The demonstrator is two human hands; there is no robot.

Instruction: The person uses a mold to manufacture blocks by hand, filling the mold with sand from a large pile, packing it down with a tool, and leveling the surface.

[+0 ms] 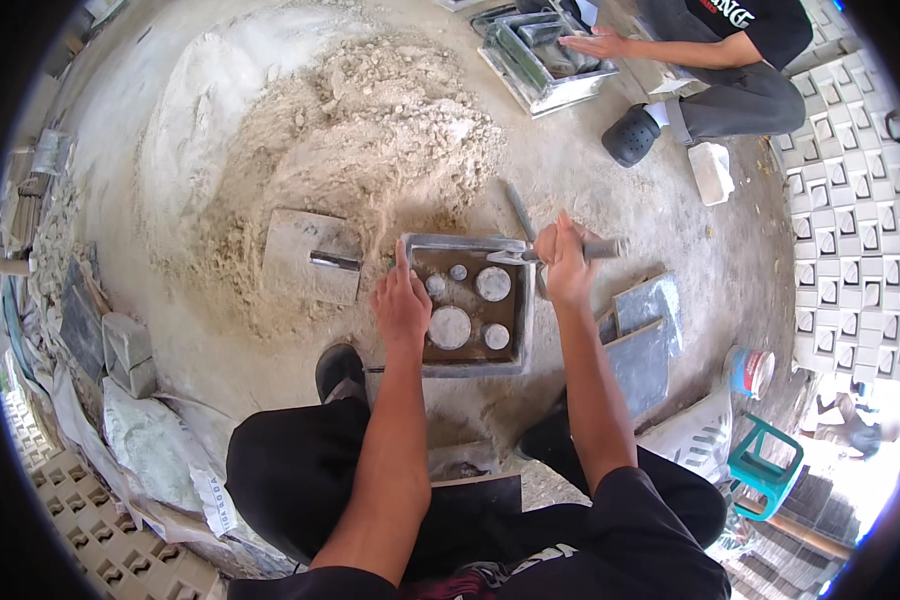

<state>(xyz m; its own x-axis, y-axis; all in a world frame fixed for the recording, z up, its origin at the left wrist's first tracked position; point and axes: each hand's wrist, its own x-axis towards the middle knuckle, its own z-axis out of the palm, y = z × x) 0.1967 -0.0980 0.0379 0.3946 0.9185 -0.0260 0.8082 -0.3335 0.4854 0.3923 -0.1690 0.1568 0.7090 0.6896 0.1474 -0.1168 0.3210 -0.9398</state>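
Observation:
A square grey mould frame (pixel 470 369) lies on the ground in front of me. Inside it, several round pale discs (pixel 450 327) of different sizes sit in a bed of brown, sandy material (pixel 470 282). My left hand (pixel 403 305) rests at the frame's left side, index finger stretched along the edge toward the far left corner. My right hand (pixel 568 262) is closed around the handle of a small trowel (pixel 603 248). Its narrow metal end reaches left over the frame's far right corner. The grip hides the tool's middle.
A heap of sandy powder (pixel 370 130) spreads beyond, with a flat board with a handle (pixel 313 255) beside it. At the far right, a person's hand (pixel 600 42) is over another mould (pixel 545 60). Dark slabs (pixel 638 365), a bucket (pixel 752 371) and a green stool (pixel 765 467) stand right.

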